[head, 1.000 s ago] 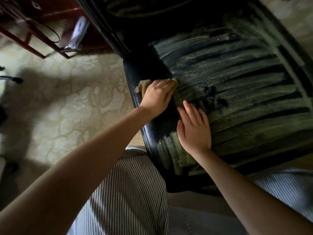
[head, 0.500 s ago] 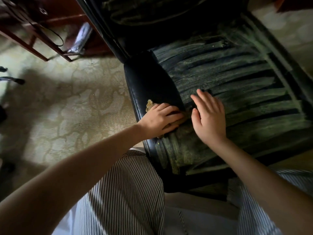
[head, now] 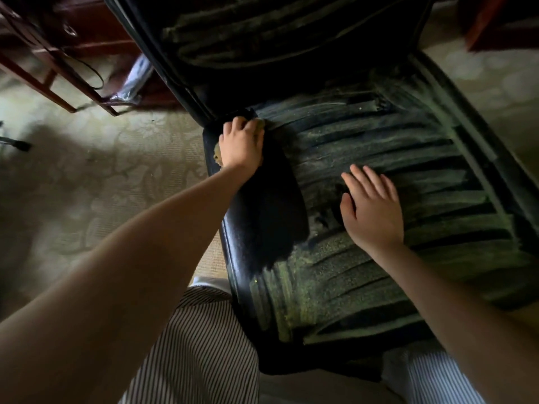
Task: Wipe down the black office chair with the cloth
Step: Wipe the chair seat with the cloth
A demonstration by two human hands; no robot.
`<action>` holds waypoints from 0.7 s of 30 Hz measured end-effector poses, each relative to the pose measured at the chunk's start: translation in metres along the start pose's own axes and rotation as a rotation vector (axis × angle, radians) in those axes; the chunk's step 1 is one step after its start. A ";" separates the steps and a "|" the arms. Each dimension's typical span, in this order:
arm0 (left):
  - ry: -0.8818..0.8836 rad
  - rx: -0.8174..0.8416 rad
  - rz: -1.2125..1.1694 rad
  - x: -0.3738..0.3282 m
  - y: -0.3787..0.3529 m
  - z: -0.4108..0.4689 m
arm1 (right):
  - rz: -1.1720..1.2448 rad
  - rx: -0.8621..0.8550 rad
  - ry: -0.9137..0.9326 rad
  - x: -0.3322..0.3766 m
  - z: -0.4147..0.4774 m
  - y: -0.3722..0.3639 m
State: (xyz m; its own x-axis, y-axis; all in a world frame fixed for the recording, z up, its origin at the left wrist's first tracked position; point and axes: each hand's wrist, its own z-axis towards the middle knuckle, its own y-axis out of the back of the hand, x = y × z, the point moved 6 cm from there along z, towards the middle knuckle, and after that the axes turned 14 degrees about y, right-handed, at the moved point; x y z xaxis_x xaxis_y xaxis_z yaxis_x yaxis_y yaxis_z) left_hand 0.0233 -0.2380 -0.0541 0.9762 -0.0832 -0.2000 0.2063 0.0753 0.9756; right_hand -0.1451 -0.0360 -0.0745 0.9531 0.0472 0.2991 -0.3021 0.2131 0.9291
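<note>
Left hand (head: 241, 145) clamps cloth (head: 217, 154) on seat (head: 364, 158); right hand (head: 372, 208) rests flat, empty. One strip clean (most still dusty).

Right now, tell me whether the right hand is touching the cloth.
Apart. The head view shows the right hand flat on the chair seat, with dusty seat between it and the cloth under the left hand.

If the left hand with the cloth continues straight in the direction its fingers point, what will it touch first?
Most likely the black backrest of the dusty black office chair: the left hand, pressing the yellowish cloth, is already at the seat's rear left corner, just before the backrest's base. Depth is unclear.
</note>
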 end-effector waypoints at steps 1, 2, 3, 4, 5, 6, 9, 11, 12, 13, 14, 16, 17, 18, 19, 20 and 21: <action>0.011 -0.014 -0.015 -0.001 -0.001 0.001 | 0.006 -0.015 -0.003 0.000 0.000 -0.001; 0.001 -0.025 -0.032 -0.001 0.000 0.000 | 0.010 -0.035 0.001 0.000 0.001 0.000; -0.025 -0.031 -0.047 -0.001 -0.001 -0.003 | 0.013 -0.054 0.008 0.000 0.001 0.000; -0.063 -0.034 -0.058 -0.001 -0.001 -0.008 | 0.017 -0.066 0.009 0.001 0.000 -0.001; -0.105 -0.034 -0.072 -0.002 -0.001 -0.013 | 0.022 -0.075 0.003 0.000 0.000 -0.001; -0.138 -0.027 -0.084 -0.003 0.000 -0.019 | 0.028 -0.082 -0.004 0.000 -0.001 -0.001; -0.260 -0.010 -0.116 -0.013 0.001 -0.044 | 0.030 -0.102 -0.009 0.000 0.000 -0.001; -0.337 0.026 -0.145 -0.021 0.002 -0.066 | 0.016 -0.109 -0.004 0.000 0.000 0.000; -0.370 0.047 -0.157 -0.024 0.002 -0.077 | 0.008 -0.111 -0.002 0.000 0.000 0.000; -0.405 0.069 -0.167 -0.027 0.002 -0.090 | 0.005 -0.111 -0.001 0.000 0.001 0.000; -0.444 0.089 -0.174 -0.030 0.003 -0.103 | 0.007 -0.110 0.001 0.000 0.001 0.001; -0.540 0.124 -0.190 -0.035 0.006 -0.134 | 0.013 -0.107 0.004 -0.001 0.001 0.001; -0.594 0.147 -0.198 -0.037 0.007 -0.151 | 0.016 -0.107 0.006 -0.001 0.000 0.001; -0.651 0.178 -0.206 -0.037 0.007 -0.166 | 0.018 -0.111 0.008 -0.001 0.000 0.002; -0.711 0.207 -0.215 -0.037 0.008 -0.179 | 0.022 -0.119 0.009 -0.001 -0.001 0.002; -0.777 0.229 -0.220 -0.035 0.008 -0.188 | 0.022 -0.126 0.008 -0.001 -0.001 0.003; -0.848 0.240 -0.218 -0.034 0.009 -0.192 | 0.021 -0.131 0.009 -0.002 -0.001 0.003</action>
State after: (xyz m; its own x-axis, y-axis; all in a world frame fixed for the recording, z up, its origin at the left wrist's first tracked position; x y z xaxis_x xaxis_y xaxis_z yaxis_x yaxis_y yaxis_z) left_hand 0.0047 -0.0435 -0.0557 0.5216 -0.7820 -0.3411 0.2690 -0.2287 0.9356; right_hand -0.1477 -0.0340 -0.0726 0.9470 0.0613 0.3155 -0.3171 0.3372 0.8864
